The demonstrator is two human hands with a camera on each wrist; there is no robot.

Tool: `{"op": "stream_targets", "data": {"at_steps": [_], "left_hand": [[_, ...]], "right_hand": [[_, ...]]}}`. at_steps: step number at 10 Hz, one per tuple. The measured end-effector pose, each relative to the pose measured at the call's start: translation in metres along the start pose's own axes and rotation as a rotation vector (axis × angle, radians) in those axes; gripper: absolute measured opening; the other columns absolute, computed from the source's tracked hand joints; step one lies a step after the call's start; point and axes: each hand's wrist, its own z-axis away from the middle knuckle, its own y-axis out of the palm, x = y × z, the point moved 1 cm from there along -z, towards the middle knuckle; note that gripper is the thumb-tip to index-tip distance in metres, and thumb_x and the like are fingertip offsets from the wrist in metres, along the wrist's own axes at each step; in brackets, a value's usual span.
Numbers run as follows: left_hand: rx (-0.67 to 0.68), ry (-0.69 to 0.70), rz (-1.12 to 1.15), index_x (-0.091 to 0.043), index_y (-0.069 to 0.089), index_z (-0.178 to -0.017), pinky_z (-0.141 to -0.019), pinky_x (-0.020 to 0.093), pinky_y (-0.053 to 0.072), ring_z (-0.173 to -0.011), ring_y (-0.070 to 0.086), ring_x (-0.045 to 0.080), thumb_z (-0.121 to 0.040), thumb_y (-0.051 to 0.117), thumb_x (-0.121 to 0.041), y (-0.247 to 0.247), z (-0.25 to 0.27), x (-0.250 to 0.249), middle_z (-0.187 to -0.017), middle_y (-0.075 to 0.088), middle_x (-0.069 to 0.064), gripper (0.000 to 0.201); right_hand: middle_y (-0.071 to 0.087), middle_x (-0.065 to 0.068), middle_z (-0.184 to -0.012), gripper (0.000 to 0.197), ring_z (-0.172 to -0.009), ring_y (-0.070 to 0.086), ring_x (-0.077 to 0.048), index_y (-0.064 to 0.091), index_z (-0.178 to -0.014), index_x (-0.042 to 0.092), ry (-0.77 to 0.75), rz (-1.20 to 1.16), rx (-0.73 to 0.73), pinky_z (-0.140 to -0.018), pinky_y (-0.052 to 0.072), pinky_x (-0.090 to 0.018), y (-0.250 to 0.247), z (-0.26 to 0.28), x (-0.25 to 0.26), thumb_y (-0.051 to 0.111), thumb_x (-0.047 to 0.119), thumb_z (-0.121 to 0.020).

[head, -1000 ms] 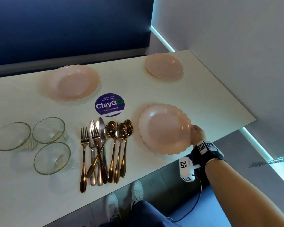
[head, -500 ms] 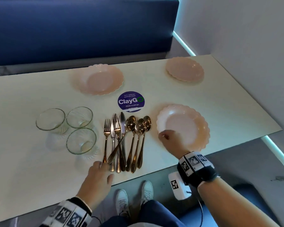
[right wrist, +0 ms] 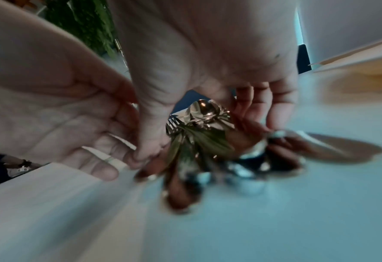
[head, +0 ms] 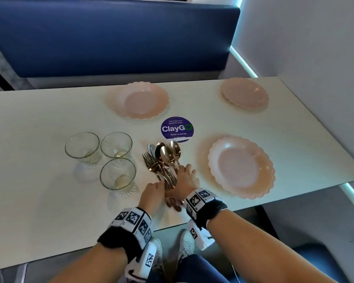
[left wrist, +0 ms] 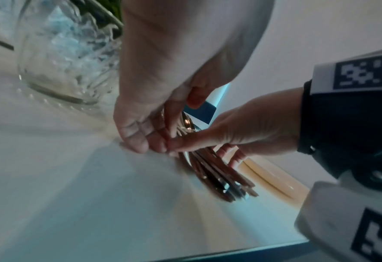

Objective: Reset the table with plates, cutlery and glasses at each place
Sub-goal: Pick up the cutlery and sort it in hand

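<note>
A bundle of copper-coloured forks, knives and spoons [head: 165, 160] lies on the white table [head: 39, 123] near its front edge. My right hand [head: 183, 174] grips the handles, thumb on one side and fingers on the other [right wrist: 259, 113]. My left hand [head: 157, 186] presses its fingertips [left wrist: 140, 138] against the left side of the bundle [left wrist: 219, 175]; its thumb stays off it. Three pink scalloped plates lie at the near right [head: 241, 167], far right [head: 244, 94] and far middle [head: 140, 101]. Three empty glasses [head: 82, 145] [head: 116, 145] [head: 118, 173] stand left of the cutlery.
A round purple ClayGo sticker [head: 177, 128] is stuck on the table just beyond the cutlery. A blue bench back [head: 110, 37] runs behind the table and a white wall [head: 315, 48] closes the right side. The nearest glass [left wrist: 66, 53] stands close to my left hand.
My right hand left the near plate's rim and moved left onto the cutlery. My left hand came in from below. The spread-out cutlery is now drawn together into one bundle.
</note>
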Motion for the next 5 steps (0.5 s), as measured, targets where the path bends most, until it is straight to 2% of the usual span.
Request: {"op": "stream_targets", "data": {"at_steps": [1,2,3,4,5], "left_hand": [[0.084,-0.084,0.227,-0.017,0.052,-0.085,-0.096,0.035,0.039,-0.103,0.052,0.031,-0.099,0.034,-0.016,-0.003,-0.003,-0.007,-0.118,0.057,0.018,0.022],[0.095,-0.157,0.338,-0.013,0.054,-0.088,-0.098,0.036,0.041,-0.108,0.052,0.037,-0.097,0.038,-0.022,-0.007,-0.007,-0.007,-0.105,0.055,0.013,0.021],[0.106,-0.143,0.182,-0.009,0.052,-0.123,-0.102,0.035,0.041,-0.119,0.051,0.033,-0.094,0.043,-0.018,0.006,-0.024,0.005,-0.123,0.059,0.016,0.032],[0.106,-0.121,0.253,-0.004,0.055,-0.121,-0.100,0.040,0.043,-0.116,0.053,0.035,-0.094,0.042,-0.021,0.004,-0.023,-0.001,-0.122,0.060,0.021,0.034],[0.132,-0.152,0.383,-0.007,0.056,-0.105,-0.095,0.036,0.043,-0.113,0.053,0.035,-0.098,0.035,-0.017,-0.001,-0.023,-0.014,-0.123,0.059,0.022,0.024]], "right_hand": [[0.037,-0.011,-0.131,0.093,-0.120,0.040,-0.027,0.033,-0.133,0.004,-0.010,0.018,0.003,-0.100,0.041,-0.038,-0.002,-0.005,0.002,0.075,0.053,-0.065],[0.041,-0.013,-0.130,0.085,-0.121,0.042,-0.027,0.035,-0.132,0.003,-0.013,-0.018,0.067,-0.103,0.040,-0.035,-0.007,-0.012,0.000,0.075,0.046,-0.070],[0.050,-0.014,-0.125,0.069,-0.114,0.051,-0.027,0.041,-0.126,0.002,0.013,-0.065,0.087,-0.093,0.045,-0.030,-0.008,-0.018,-0.002,0.071,0.038,-0.075],[0.062,-0.012,-0.106,0.037,-0.096,0.062,-0.025,0.053,-0.107,0.004,0.018,-0.103,0.084,-0.070,0.044,-0.027,-0.008,-0.018,0.001,0.064,0.030,-0.082],[0.067,-0.012,-0.106,0.023,-0.098,0.065,-0.026,0.060,-0.103,0.005,0.019,-0.056,0.071,-0.071,0.048,-0.028,-0.005,-0.017,0.007,0.053,0.021,-0.089]]}}
